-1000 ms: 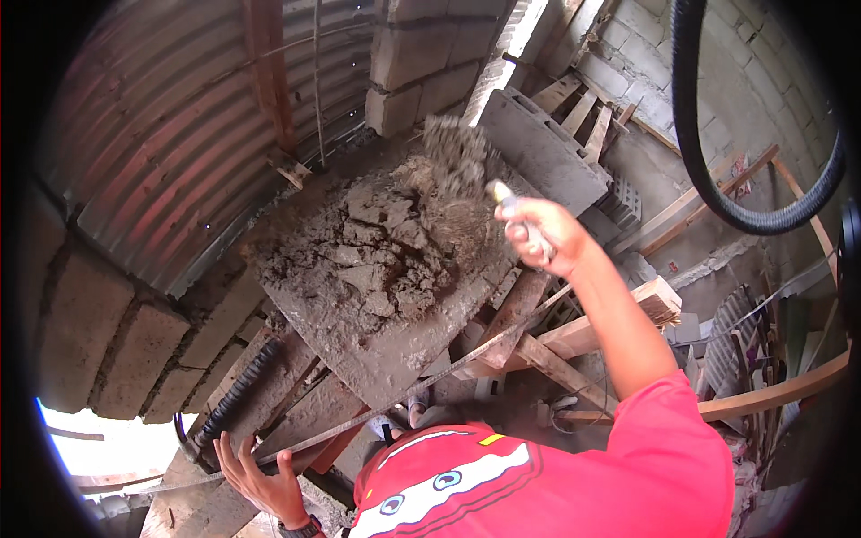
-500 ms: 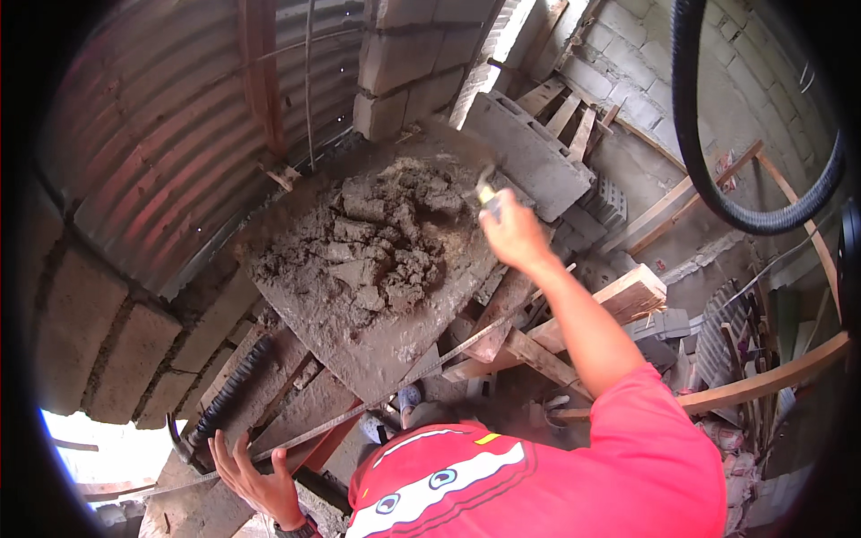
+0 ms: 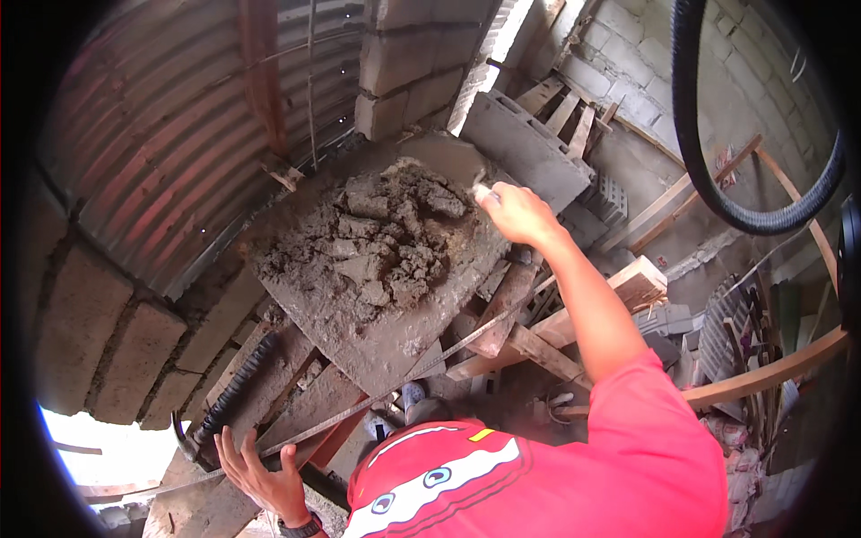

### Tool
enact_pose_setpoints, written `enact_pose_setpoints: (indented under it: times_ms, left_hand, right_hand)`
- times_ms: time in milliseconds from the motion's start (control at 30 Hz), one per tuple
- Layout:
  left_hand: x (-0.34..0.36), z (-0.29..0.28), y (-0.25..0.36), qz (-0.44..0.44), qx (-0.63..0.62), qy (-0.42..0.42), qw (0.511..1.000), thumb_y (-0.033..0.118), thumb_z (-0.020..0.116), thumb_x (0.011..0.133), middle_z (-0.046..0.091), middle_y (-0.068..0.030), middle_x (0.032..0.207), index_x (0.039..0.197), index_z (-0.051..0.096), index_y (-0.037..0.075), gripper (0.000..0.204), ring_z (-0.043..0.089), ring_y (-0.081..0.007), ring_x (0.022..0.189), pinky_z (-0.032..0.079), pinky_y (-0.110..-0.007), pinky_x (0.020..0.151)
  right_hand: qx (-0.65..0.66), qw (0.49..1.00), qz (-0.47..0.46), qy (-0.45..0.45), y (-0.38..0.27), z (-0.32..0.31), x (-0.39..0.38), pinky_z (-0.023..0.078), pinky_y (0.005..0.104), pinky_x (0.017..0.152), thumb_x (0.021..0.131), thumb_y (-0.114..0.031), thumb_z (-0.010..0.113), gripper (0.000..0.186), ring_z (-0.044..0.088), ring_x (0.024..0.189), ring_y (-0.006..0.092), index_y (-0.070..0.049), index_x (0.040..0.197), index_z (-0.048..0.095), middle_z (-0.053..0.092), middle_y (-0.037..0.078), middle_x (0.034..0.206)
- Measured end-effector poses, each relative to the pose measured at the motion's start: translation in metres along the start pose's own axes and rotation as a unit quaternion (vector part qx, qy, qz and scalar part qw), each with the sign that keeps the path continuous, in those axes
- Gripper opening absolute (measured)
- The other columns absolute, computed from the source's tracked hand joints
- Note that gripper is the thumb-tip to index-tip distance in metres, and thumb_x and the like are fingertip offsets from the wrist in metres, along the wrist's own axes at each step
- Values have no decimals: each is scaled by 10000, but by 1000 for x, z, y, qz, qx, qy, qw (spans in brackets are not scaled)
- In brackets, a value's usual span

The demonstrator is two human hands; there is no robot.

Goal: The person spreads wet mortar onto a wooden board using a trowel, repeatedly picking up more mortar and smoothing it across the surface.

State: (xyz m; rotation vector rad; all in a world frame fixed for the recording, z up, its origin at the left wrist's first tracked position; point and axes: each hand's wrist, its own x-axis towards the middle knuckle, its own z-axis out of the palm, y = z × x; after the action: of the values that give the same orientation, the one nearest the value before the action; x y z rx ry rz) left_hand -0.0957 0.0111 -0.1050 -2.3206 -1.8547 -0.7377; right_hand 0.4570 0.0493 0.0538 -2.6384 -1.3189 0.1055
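My right hand (image 3: 511, 215) grips a trowel handle (image 3: 484, 191) at the far right side of a mortar-smeared board (image 3: 345, 336). The trowel's blade is hard to make out against the grey mortar. A lumpy heap of wet mortar (image 3: 368, 247) covers the middle of the board. My left hand (image 3: 260, 480) is open, fingers bent and apart, at the lower left beside a long thin bar (image 3: 354, 424) and a black-gripped metal tool (image 3: 233, 386); I cannot tell whether it touches either.
Corrugated sheet (image 3: 170, 152) and a block wall (image 3: 126, 368) border the left. A large hollow block (image 3: 529, 152) stands beyond the board. Timber (image 3: 628, 287), scrap sheets (image 3: 717, 332) and a curved plank (image 3: 753, 377) lie to the right. A thick black hose (image 3: 749, 220) hangs at upper right.
The loaded trowel that was raised over the board's upper right has come down, and its lump no longer shows apart from the heap. My right hand moved slightly up and left.
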Motion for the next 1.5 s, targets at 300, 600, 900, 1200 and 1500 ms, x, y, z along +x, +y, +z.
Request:
enact_pose_setpoints:
  times_ms: [300,600,900,1200,1500]
  left_hand:
    - [5,0,4,2,-30,2,1000,707,685,947,510,-150,1638,1291,682,75,720,412,-410,1559,335,-590,1252]
    - [5,1,2,-16,-44,-6,999,721,661,958,506,-151,1639,1284,685,86,715,412,-420,1556,324,-580,1249]
    - [9,-6,11,-26,-29,-24,999,802,652,905,516,-158,1622,1248,695,79,802,421,-438,1542,330,-599,1237]
    - [8,-5,11,-23,2,-24,999,828,660,881,515,-161,1618,1248,692,67,845,423,-438,1541,332,-603,1235]
    - [10,-2,13,-31,-14,-10,999,713,737,884,518,-158,1620,1246,687,65,744,410,-424,1554,325,-586,1253]
  right_hand:
    - [-40,996,27,-74,5,48,-17,541,565,1057,1097,-479,524,511,712,1203,456,-31,1276,692,759,265,1237]
    - [305,933,132,-136,44,-12,-61,411,311,440,1093,-580,562,570,525,498,110,-22,1071,674,579,-1,724]
    - [314,881,97,-341,62,15,-37,392,296,368,1130,-416,510,388,494,446,102,-61,1181,660,562,0,713]
    - [408,798,133,-423,-13,75,55,317,235,383,1139,-510,520,438,407,456,36,-87,1205,610,501,-69,704]
    - [554,733,131,-372,35,18,20,315,211,358,1145,-458,539,422,402,436,25,-59,1255,621,535,-34,720]
